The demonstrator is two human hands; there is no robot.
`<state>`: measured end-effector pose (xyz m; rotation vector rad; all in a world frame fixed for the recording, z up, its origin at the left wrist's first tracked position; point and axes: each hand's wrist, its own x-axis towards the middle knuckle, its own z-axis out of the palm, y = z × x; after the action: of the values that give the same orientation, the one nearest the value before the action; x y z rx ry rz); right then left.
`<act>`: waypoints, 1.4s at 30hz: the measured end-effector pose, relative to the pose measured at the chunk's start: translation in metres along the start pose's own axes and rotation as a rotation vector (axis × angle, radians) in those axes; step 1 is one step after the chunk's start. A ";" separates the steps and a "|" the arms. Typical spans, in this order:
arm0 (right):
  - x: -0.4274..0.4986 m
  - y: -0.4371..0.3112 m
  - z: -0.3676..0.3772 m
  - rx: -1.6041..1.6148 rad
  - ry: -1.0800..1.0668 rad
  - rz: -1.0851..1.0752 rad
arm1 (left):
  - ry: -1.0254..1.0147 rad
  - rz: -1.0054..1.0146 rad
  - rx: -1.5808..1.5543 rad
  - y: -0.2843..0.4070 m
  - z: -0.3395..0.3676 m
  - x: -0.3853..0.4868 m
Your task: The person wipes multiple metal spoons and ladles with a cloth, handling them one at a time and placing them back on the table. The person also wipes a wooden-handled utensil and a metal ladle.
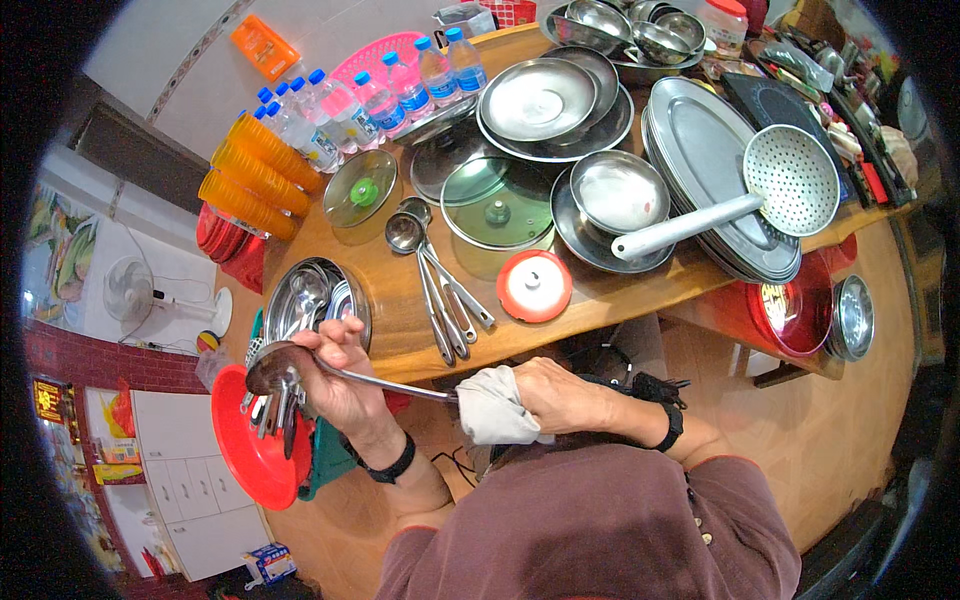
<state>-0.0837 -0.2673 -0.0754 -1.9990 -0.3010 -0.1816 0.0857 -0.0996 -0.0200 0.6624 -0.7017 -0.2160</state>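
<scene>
My left hand point(341, 382) holds a metal ladle point(281, 369) near its bowl, with some fingers raised. A pale grey cloth point(495, 405) is bunched in my right hand point(559, 394) and wraps the end of the ladle's handle. Beyond my hands, several metal ladles point(406, 232) lie in a bundle on the wooden table point(390, 315). To their right is a red-rimmed white lid point(535, 285). Behind my left hand, a round steel basin point(360, 300) holds ladles and other metalware. Below the ladle's bowl, a red plastic basin point(232, 435) contains metal utensils, partly hidden by my left hand.
Glass lids point(465, 202), metal bowls point(619, 191) and stacked oval trays point(694, 127) cover the table's middle and right. A perforated skimmer point(791, 180) rests on the trays. Orange cups point(247, 206) and water bottles point(382, 105) stand at the far left edge.
</scene>
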 end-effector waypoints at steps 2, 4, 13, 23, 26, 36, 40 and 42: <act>-0.002 0.002 0.001 -0.049 -0.068 0.057 | -0.043 -0.019 0.001 0.002 0.001 0.004; -0.004 0.003 0.003 0.084 0.070 -0.056 | -0.024 -0.015 -0.054 -0.004 0.011 0.004; -0.001 0.009 0.010 0.196 0.322 0.078 | -0.191 -0.313 0.505 -0.062 0.080 -0.047; 0.012 -0.010 -0.034 0.708 0.428 0.310 | -0.037 -0.447 0.703 -0.027 0.051 -0.044; 0.025 -0.014 -0.034 0.297 0.461 -0.059 | -0.266 -0.516 0.694 -0.054 0.064 -0.070; 0.024 0.015 -0.035 0.801 0.699 0.063 | -0.123 -0.869 0.199 -0.072 0.082 -0.104; 0.021 0.007 -0.056 0.532 0.865 0.071 | -0.232 -0.805 0.237 -0.077 0.076 -0.110; 0.019 -0.001 -0.061 0.805 0.986 0.044 | -0.294 -0.830 0.463 -0.072 0.066 -0.107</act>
<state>-0.0650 -0.3194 -0.0433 -0.9483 0.2796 -0.8335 -0.0359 -0.1451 -0.0845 1.3695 -0.7295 -0.9481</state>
